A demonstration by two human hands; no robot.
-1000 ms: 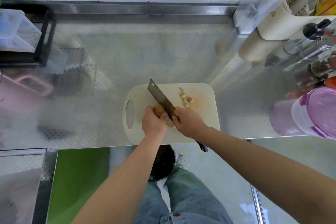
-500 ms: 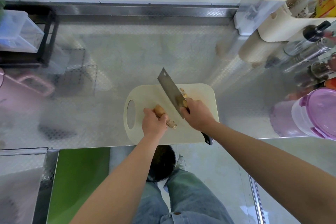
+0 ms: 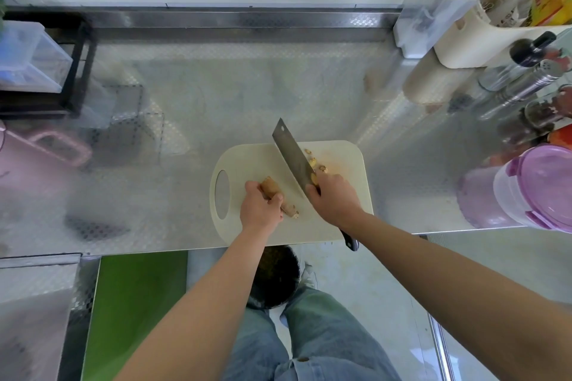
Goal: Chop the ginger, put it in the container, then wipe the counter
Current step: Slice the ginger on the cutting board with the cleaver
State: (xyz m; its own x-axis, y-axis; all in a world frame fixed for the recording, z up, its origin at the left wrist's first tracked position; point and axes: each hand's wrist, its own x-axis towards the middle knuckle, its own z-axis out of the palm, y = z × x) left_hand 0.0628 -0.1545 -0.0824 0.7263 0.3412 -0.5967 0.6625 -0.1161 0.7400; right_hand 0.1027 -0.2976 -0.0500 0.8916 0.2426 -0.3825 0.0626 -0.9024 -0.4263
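Note:
A cream cutting board (image 3: 340, 164) lies at the steel counter's front edge. My left hand (image 3: 260, 210) grips a tan piece of ginger (image 3: 270, 187) on the board; its cut end pokes out toward the right. My right hand (image 3: 335, 198) grips the handle of a cleaver (image 3: 292, 158), whose blade angles up and to the left, right of the ginger. Several chopped ginger bits (image 3: 315, 164) lie just right of the blade. A clear container with a purple lid (image 3: 538, 189) stands at the counter's right edge.
The patterned steel counter (image 3: 216, 96) stretches back to a wall. A black rack with a clear box (image 3: 34, 62) and a pink-handled tub (image 3: 58, 145) sit left. Bottles, shakers and cream holders (image 3: 510, 71) crowd the right. A dark bin (image 3: 275, 275) stands on the floor below.
The cleaver has come away from the ginger and swung right toward the chopped bits, with my right hand. My left hand keeps its hold on the ginger.

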